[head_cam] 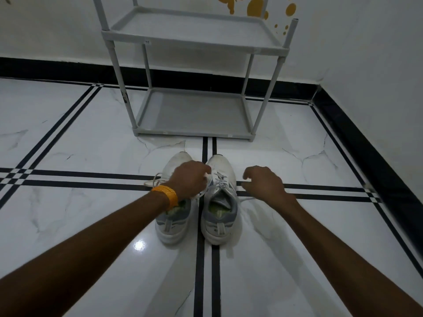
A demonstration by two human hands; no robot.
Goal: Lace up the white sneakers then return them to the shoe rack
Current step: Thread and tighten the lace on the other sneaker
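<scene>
From the head camera, two white sneakers stand side by side on the white marble floor [91,138], toes pointing away toward a grey shoe rack [194,115]; the left sneaker [171,225] and the right sneaker [220,202] sit near each other on either side of a double black stripe in the tiles, close in front of the rack's lowest shelf; both rack shelves in view are bare. The left hand [188,179], with an orange band [166,195] on its wrist, is curled over the gap between the two shoes; its fingers [202,172] are closed around a white lace [207,177] at the upper eyelets of the right sneaker; another loose lace end [153,181] trails out to the left of that hand. The right hand [263,181] hovers just to the right of the right sneaker, fingers [248,173] half curled and apart, gripping nothing that can be seen; a lace end [248,199] lies on the floor just below it. The rack stands against a white wall [57,30] with a black skirting.
</scene>
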